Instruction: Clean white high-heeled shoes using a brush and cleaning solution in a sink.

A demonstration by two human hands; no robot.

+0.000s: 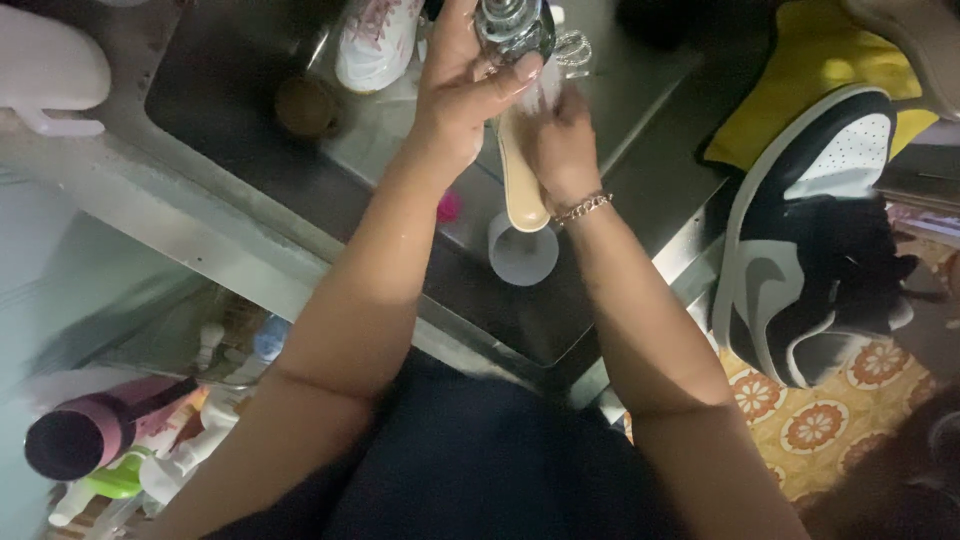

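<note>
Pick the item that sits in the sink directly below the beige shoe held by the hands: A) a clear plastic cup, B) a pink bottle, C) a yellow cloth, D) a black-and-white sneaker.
A: a clear plastic cup lies in the steel sink right under the heel end of the beige shoe, which the left hand and right hand grip.

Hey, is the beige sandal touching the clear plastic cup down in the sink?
Cannot tell. In the head view the beige sandal overlaps the rim of the clear cup, but looking straight down hides whether it rests there or hangs above.
</note>
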